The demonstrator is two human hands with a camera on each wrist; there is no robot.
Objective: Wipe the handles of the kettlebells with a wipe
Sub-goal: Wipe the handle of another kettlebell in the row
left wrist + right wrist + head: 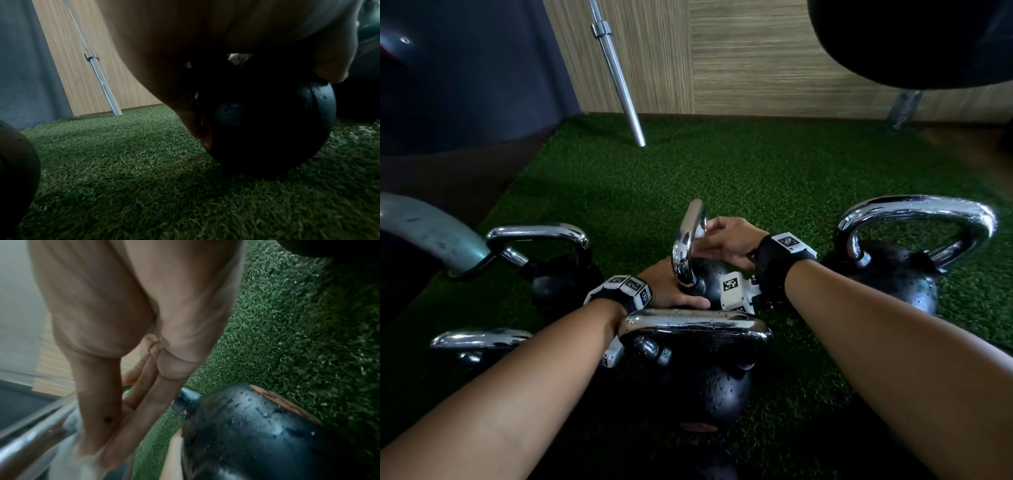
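A black kettlebell [709, 277] [267, 129] [257, 426] stands on green turf in the middle, its chrome handle [686, 240] [30, 434] edge-on to me. My left hand [671, 291] [185, 48] grips its wet body just below the handle, thumb on one side and fingers on the other. My right hand [726, 240] [123, 321] pinches a white wipe [700, 233] [65, 467] against the upper part of the handle. The hand hides most of the wipe.
More chrome-handled kettlebells stand close by: one right in front [695, 359], one to the right [893, 267], two to the left [558, 267] [479, 346]. A barbell [619, 78] leans on the wood-panel wall. A grey curved machine part [424, 233] lies at the left. Open turf [722, 171] stretches beyond.
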